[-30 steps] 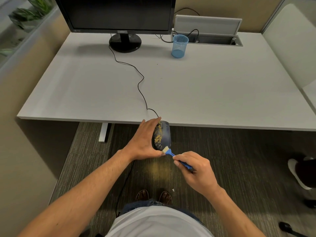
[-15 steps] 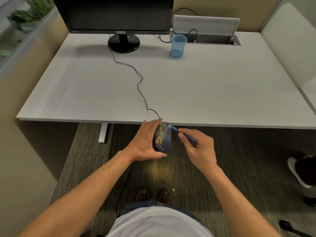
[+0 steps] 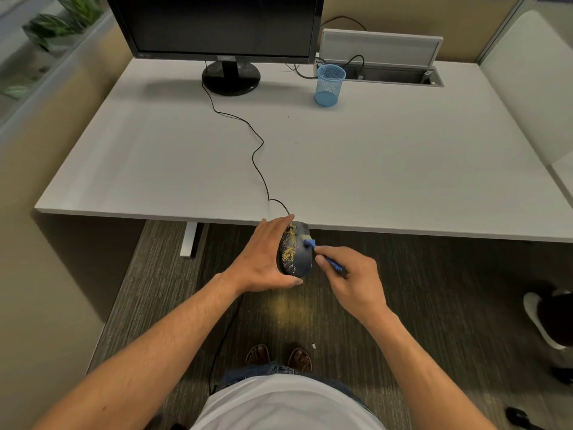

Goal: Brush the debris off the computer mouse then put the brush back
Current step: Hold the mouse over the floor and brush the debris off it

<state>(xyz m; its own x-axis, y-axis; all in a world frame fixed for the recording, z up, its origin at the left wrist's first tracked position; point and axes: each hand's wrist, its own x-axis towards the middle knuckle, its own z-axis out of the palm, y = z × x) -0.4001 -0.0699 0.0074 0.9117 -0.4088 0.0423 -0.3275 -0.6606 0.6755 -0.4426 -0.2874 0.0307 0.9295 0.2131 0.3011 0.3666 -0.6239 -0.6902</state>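
A dark computer mouse (image 3: 299,259) speckled with yellow debris is held in the air just in front of the desk's near edge, over the carpet. My left hand (image 3: 260,259) grips it from the left side, thumb underneath. My right hand (image 3: 350,274) pinches the handle of a small blue brush (image 3: 310,243), whose pale bristles touch the upper right part of the mouse. The mouse's black cable (image 3: 257,156) runs back across the desk toward the monitor.
A white desk (image 3: 387,169) carries a black monitor (image 3: 223,29), a blue mesh cup (image 3: 330,85) and an open cable tray (image 3: 390,74) at the back. Yellow dust lies on the carpet (image 3: 285,305) below the mouse. Another person's shoe (image 3: 545,321) shows at right.
The brush went from the mouse's lower end up to its top, then came slightly down its right side. My left hand has kept the mouse in the same place.
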